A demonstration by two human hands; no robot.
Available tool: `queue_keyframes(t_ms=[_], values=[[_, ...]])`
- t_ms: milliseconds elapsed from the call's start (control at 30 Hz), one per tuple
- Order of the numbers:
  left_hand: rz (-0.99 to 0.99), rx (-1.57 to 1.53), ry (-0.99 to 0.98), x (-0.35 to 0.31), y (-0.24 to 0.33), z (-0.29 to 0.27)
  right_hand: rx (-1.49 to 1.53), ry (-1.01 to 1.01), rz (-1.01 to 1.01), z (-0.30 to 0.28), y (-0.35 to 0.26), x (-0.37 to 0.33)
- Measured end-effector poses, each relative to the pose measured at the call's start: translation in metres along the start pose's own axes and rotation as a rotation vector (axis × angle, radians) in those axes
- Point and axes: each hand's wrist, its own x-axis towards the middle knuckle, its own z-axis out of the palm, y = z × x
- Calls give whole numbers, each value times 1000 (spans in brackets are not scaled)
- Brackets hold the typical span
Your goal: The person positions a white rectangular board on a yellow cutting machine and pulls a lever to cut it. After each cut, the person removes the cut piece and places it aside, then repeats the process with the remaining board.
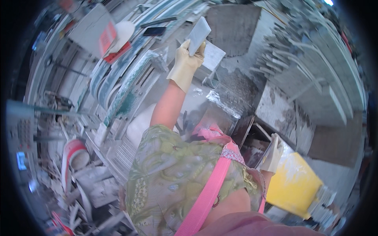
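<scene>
My left hand [184,65], in a cream glove, is stretched out ahead and closed around a flat pale grey rectangular slab [200,35]. The slab is held up at a tilt, my fingers at its lower end. Beneath and beside it lies a white block [212,55]. My right hand [274,151], gloved too, hangs low at my right side, between a dark open box [252,146] and a yellow container [295,183]. Its fingers are blurred, and I cannot make out whether they grip anything.
Long curved strips and rails [114,78] run along the left, with a dark phone [154,31] lying on them. Stacked grey slabs [303,70] stand at the right. A wet dark surface [240,92] is ahead. Scrap pieces [94,185] clutter the lower left.
</scene>
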Motion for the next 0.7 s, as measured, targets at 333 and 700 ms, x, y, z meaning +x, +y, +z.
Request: queue_keyframes(t_ms=[333, 700], values=[[219, -47, -25, -46, 84, -15, -56, -258, -18, 48, -9, 25], [232, 60, 12, -63, 84, -27, -81, -368, -19, 99, -47, 24]])
